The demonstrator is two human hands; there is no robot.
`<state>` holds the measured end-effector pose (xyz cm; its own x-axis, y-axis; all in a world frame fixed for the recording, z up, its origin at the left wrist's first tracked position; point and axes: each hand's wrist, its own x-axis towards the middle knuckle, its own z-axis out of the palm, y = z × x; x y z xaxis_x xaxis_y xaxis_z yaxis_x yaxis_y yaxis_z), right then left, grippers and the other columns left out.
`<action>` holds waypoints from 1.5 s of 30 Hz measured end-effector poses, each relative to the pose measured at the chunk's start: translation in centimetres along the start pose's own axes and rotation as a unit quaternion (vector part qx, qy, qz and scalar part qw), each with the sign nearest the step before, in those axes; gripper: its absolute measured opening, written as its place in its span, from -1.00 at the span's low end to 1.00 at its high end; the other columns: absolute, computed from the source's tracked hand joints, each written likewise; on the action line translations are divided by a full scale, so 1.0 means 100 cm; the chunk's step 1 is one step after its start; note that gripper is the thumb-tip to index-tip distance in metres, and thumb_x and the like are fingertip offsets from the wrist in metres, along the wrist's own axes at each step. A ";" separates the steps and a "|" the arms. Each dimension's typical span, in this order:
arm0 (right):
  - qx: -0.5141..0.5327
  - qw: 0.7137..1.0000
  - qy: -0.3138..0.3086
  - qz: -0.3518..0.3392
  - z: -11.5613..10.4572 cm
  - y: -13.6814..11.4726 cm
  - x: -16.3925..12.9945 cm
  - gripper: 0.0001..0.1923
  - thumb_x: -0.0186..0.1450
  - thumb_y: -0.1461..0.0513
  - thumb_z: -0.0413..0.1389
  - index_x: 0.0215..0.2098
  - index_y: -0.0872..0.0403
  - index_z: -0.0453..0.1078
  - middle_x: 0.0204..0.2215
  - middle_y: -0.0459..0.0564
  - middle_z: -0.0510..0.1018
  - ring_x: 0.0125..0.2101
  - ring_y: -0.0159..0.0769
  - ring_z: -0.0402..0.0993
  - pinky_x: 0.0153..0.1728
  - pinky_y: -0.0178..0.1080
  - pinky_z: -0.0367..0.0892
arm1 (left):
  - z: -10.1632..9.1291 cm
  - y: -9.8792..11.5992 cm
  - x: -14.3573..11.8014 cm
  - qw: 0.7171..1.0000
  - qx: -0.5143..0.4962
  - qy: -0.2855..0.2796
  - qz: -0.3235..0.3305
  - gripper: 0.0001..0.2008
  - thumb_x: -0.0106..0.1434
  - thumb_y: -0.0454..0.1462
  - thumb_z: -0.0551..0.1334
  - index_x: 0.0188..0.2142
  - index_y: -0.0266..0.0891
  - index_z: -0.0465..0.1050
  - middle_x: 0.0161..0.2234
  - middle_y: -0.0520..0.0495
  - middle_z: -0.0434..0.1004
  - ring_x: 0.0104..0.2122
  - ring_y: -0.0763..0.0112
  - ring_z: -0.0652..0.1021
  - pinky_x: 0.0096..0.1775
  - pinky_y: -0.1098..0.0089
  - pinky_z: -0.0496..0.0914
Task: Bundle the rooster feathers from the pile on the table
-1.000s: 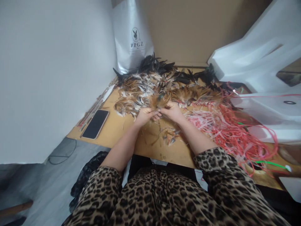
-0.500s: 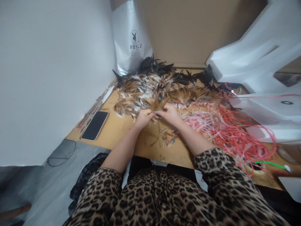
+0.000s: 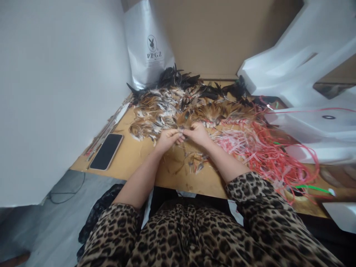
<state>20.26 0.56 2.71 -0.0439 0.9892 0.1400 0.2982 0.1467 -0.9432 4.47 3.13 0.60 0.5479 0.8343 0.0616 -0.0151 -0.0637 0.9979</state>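
The wooden table (image 3: 144,163) has a bare strip along its near edge, between the phone (image 3: 106,151) on the left and the red strings (image 3: 267,152) on the right. A white wall stands close on the left side. Behind the hands a big pile of feathers (image 3: 167,107) covers the table up to a grey bag (image 3: 150,48).

The left hand (image 3: 167,138) and the right hand (image 3: 198,134) meet at the front of the pile, fingertips almost touching. Both are closed narrow, pinching together a small bunch of brown feathers (image 3: 189,118) that fans up just above the fingers. Some loose feathers (image 3: 197,165) lie under the wrists.
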 end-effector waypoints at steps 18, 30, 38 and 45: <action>-0.013 0.999 -0.039 0.020 -0.043 -0.016 0.002 -0.67 0.00 0.07 0.20 -0.42 0.19 0.43 -0.60 -0.10 0.44 -0.61 -0.50 0.22 -0.55 -0.39 0.16 | 0.001 -0.007 0.003 0.993 -0.090 0.067 -0.040 -0.75 0.01 -0.16 0.30 -0.51 -0.37 0.48 -0.61 -0.04 0.47 -0.64 0.62 0.43 -0.56 0.60 0.28; -0.273 0.932 -0.221 0.084 -0.103 -0.023 -0.053 -0.74 0.03 0.10 0.13 -0.45 0.13 0.50 -0.54 -0.10 0.53 -0.50 -0.41 0.38 -0.39 -0.35 0.24 | 0.002 -0.007 0.003 0.988 -0.117 0.088 -0.040 -0.75 -0.01 -0.17 0.32 -0.47 -0.36 0.44 -0.57 -0.03 0.48 -0.62 0.65 0.43 -0.56 0.63 0.29; -0.332 0.915 -0.210 0.085 -0.107 0.000 -0.079 -0.86 0.05 0.19 0.12 -0.48 0.06 0.49 -0.54 -0.14 0.53 -0.52 -0.43 0.36 -0.43 -0.35 0.20 | 0.004 -0.008 0.003 0.986 -0.134 0.087 -0.035 -0.75 -0.02 -0.18 0.33 -0.45 -0.36 0.44 -0.55 -0.02 0.49 -0.62 0.67 0.43 -0.58 0.65 0.27; -0.470 0.868 -0.143 0.064 -0.082 -0.002 -0.077 -0.91 -0.03 0.30 0.11 -0.56 0.05 0.46 -0.59 -0.07 0.50 -0.58 -0.40 0.28 -0.54 -0.32 0.06 | 0.003 -0.009 0.003 0.986 -0.139 0.087 -0.038 -0.76 0.00 -0.19 0.33 -0.44 -0.36 0.43 -0.53 -0.01 0.50 -0.62 0.68 0.43 -0.58 0.65 0.28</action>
<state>28.41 -7.07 4.26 -0.1481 0.9766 -0.1556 0.9592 0.1035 -0.2632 4.87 3.27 -0.25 0.4053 0.9135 -0.0358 -0.2215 0.1361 0.9656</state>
